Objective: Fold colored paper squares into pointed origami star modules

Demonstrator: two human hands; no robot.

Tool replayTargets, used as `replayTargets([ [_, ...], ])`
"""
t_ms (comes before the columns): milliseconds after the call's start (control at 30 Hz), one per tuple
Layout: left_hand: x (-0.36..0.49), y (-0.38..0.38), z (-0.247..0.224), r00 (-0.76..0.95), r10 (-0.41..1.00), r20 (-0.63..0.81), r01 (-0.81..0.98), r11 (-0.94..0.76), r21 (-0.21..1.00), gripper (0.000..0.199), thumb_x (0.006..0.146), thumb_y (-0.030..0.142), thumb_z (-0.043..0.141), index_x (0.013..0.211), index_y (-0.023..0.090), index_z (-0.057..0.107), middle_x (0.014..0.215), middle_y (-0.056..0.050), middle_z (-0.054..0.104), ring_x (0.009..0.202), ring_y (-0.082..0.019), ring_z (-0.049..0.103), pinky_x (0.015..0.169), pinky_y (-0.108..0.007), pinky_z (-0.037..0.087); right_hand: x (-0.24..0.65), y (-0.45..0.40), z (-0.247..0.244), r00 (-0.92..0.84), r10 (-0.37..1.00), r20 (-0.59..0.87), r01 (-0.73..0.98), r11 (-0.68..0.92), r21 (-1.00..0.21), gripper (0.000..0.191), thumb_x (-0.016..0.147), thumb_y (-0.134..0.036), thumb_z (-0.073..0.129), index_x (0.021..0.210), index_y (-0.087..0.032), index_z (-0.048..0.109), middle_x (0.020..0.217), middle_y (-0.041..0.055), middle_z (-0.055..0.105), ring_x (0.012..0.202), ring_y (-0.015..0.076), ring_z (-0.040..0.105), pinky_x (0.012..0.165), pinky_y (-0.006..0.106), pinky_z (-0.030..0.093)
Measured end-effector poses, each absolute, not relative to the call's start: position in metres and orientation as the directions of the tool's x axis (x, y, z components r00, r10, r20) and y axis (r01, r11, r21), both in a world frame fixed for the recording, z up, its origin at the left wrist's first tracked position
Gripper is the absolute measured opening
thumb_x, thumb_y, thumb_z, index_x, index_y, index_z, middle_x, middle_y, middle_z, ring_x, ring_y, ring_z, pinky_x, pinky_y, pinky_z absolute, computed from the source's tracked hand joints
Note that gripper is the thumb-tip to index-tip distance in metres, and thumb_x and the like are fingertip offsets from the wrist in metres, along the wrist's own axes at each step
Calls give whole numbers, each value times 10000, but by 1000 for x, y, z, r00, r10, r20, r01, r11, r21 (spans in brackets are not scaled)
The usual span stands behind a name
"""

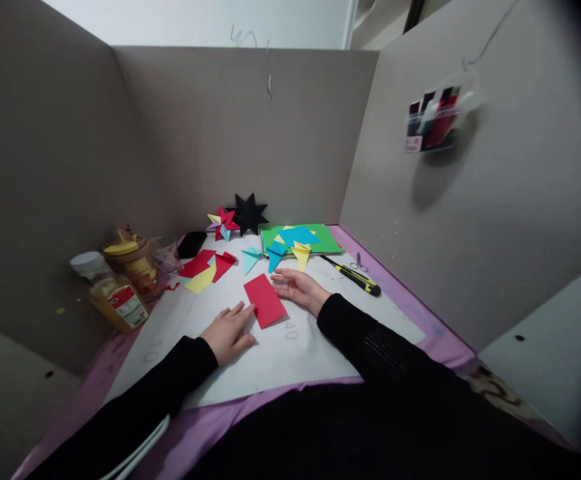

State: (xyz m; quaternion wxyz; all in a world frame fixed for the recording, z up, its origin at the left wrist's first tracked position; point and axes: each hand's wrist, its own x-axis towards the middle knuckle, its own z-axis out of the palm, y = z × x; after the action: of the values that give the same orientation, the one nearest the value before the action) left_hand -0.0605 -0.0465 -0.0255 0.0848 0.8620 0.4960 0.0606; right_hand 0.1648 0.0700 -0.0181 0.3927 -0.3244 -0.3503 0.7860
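A red paper rectangle point(265, 302) lies flat on the white sheet point(315, 353) between my hands. My left hand point(228, 335) rests palm down at its left side, fingers stretched out, with a fingertip at the paper's edge. On the other side my right hand point(298, 289) is turned on its side, fingers spread and nothing in them, close to the paper's upper right edge. Just beyond stand folded paper pieces: a light blue one point(251, 259), a blue one point(276, 255) and a yellow one point(301, 254). A red folded piece point(224, 265) lies to the left.
Behind are a black paper star point(248, 213), a multicoloured star point(224, 223) and green paper point(328, 241). A utility knife point(353, 277) and small scissors point(359, 264) lie right. At left stand a glue bottle point(115, 300), a jar point(138, 267) and a black phone-like object point(192, 245). Grey panels enclose the table.
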Motion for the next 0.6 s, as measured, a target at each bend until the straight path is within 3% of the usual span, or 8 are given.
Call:
replayTargets([
  [67, -61, -47, -25, 512, 859, 7, 837, -501, 219, 645, 854, 426, 445, 1408, 162, 250, 1409, -133, 391, 1345, -321, 229, 1043, -522, 254, 163, 66, -16, -542, 819, -187, -407, -450, -795, 227, 826, -213, 492, 1045, -158, 522, 1053, 109, 622, 839, 166, 656, 765, 320, 539],
  [167, -62, -45, -28, 498, 866, 29, 832, -487, 267, 684, 844, 421, 464, 1428, 191, 192, 1403, -136, 400, 1333, -319, 266, 1041, -549, 238, 159, 55, -15, -648, 761, -42, -307, -311, -900, 303, 845, -275, 483, 1105, -135, 548, 1127, 129, 616, 980, 185, 622, 893, 357, 481],
  [267, -66, -41, -32, 320, 931, 174, 844, -364, 393, 827, 829, 386, 487, 1447, 180, -24, 1408, -176, 375, 1245, -297, 423, 1010, -505, 321, 154, 40, -17, -710, 695, 110, -38, 117, -992, 354, 818, -269, 515, 1148, -159, 583, 1193, 103, 600, 1108, 218, 554, 999, 416, 386],
  [367, -74, -35, -33, 98, 919, 383, 848, -279, 451, 971, 779, 369, 546, 1427, 110, -129, 1474, -248, 164, 1295, -329, 338, 993, -477, 353, 148, 26, -20, -844, 490, 218, 152, 609, -779, 430, 798, -213, 531, 1227, -216, 555, 1298, 60, 530, 1266, 222, 404, 1083, 391, 264],
  [433, -79, -33, -29, 78, 879, 470, 882, -281, 379, 968, 725, 338, 596, 1442, 93, -6, 1491, -245, 69, 1352, -384, 150, 1015, -554, 274, 145, 19, -20, -912, 359, 198, 171, 773, -610, 455, 818, -214, 515, 1273, -221, 517, 1363, 54, 460, 1338, 220, 283, 1107, 373, 207],
  [467, -81, -33, -26, 108, 867, 486, 895, -298, 331, 897, 711, 301, 598, 1440, 114, 110, 1494, -221, 104, 1359, -395, 91, 1014, -601, 225, 144, 17, -19, -927, 328, 181, 180, 814, -552, 447, 834, -227, 504, 1281, -219, 510, 1384, 54, 432, 1354, 220, 244, 1110, 371, 195],
  [533, -82, -35, -21, 246, 849, 468, 891, -388, 236, 633, 714, 200, 548, 1331, 210, 408, 1441, -133, 332, 1362, -367, 131, 1017, -651, 113, 143, 15, -17, -939, 305, 160, 194, 854, -483, 414, 863, -263, 480, 1272, -222, 519, 1406, 46, 401, 1363, 215, 219, 1109, 365, 198],
  [600, -81, -38, -19, 407, 815, 413, 846, -507, 167, 412, 722, 135, 494, 1090, 277, 615, 1240, -47, 583, 1323, -307, 291, 1036, -633, 6, 144, 18, -15, -944, 294, 151, 197, 868, -456, 408, 876, -291, 467, 1277, -236, 512, 1409, 30, 397, 1360, 206, 228, 1103, 355, 218],
])
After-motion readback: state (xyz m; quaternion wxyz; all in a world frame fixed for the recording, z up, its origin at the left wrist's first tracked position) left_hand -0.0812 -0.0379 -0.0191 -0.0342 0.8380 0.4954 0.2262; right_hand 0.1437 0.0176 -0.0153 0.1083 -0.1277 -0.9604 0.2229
